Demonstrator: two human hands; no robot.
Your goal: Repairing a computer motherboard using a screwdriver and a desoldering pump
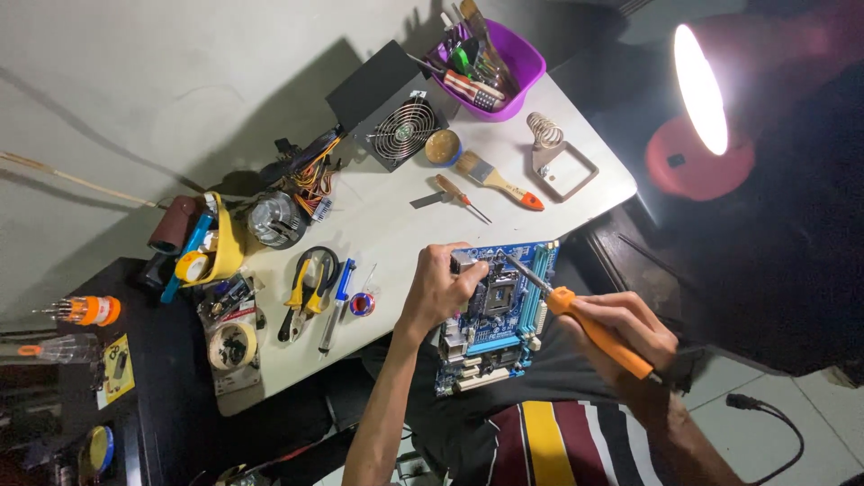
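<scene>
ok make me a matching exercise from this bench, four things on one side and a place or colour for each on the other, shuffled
Things:
1. soldering iron
2. circuit board
3. paintbrush
4. purple bowl

Descriptions:
A. blue, steadied by the left hand
B. full of tools, at the table's far corner
C. orange handle, gripped in the right hand
D. lying flat beside the wire coil stand

Pairs: 1-C, 2-A, 3-D, 4-B

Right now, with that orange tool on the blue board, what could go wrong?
The orange-handled soldering iron in the right hand has its tip close to the left hand fingers; a slip might burn them. The circuit board overhangs the table edge and might tip.
</scene>
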